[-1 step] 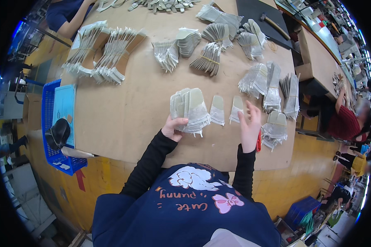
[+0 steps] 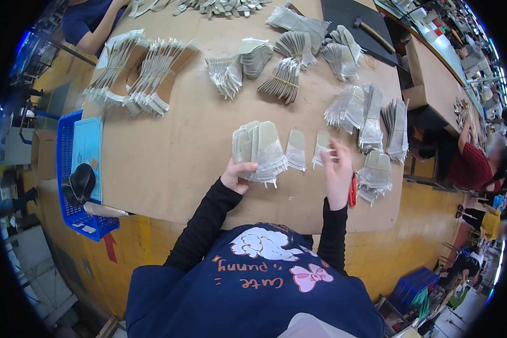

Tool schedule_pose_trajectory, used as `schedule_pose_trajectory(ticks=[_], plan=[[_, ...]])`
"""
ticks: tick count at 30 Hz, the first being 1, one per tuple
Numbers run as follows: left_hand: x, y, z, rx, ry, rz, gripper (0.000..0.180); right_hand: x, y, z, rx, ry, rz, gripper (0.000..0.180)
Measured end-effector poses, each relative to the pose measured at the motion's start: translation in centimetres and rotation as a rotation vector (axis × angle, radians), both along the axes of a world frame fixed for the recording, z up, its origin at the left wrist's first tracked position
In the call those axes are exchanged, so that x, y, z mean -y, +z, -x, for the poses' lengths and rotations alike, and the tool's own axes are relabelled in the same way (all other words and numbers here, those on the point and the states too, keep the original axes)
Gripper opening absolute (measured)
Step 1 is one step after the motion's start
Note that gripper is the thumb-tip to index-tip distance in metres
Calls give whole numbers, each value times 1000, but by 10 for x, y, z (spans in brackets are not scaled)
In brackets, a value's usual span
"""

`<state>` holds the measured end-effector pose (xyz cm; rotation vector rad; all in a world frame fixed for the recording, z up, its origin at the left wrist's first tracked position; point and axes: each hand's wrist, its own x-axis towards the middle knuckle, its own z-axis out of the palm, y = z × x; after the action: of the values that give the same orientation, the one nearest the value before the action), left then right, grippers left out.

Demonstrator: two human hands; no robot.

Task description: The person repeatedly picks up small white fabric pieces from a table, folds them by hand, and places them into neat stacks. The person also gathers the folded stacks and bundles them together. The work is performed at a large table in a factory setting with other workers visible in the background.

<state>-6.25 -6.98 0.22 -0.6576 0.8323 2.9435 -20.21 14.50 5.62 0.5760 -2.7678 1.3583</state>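
My left hand (image 2: 236, 173) grips a fanned stack of flat, tongue-shaped pieces (image 2: 269, 147), grey-beige at the rounded end and silvery white at the ragged end. The thumb lies on top; the other fingers are mostly hidden underneath. Two single pieces lie to the right of the stack, a nearer piece (image 2: 296, 151) and a farther piece (image 2: 322, 141). Over the edge of the farther one hovers my right hand (image 2: 339, 179), open, with its fingers apart and slightly blurred. Beside its wrist is a red-handled tool (image 2: 352, 190), partly covered by the hand.
Banded bundles of similar pieces (image 2: 372, 118) stand along the table's right side, with more bundles (image 2: 281, 81) farther back. Large bundles (image 2: 158, 79) lie at far left. A hammer (image 2: 374, 35) rests on a black mat (image 2: 352, 14). A blue basket (image 2: 67, 186) sits left of the table.
My right hand has shifted slightly left, its fingers closer to the farther single piece. My left hand and its stack stay in place.
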Motion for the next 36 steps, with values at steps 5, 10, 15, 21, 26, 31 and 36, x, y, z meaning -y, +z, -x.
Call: schedule_pose_trajectory(ticks=[5, 10, 15, 21, 26, 31, 36], plan=[[-9, 4, 8, -15, -17, 25, 68, 45, -2, -27, 217, 241, 245, 36], [1, 6, -8, 30, 100, 41, 67, 78, -6, -42, 164, 183, 363, 34], [30, 7, -47, 70, 296, 57, 64, 94, -11, -34, 471, 170, 530, 39], [45, 8, -66, 6, 274, 109, 63, 109, -5, -38, 70, 394, 138, 43], [28, 0, -56, 12, 283, 100, 59, 125, 2, -68, 69, 452, 213, 37], [25, -7, -59, 20, 282, 18, 55, 119, 1, -83, 116, 416, 378, 26], [36, -5, -62, 80, 288, 70, 62, 91, 4, -85, 213, 300, 583, 19]])
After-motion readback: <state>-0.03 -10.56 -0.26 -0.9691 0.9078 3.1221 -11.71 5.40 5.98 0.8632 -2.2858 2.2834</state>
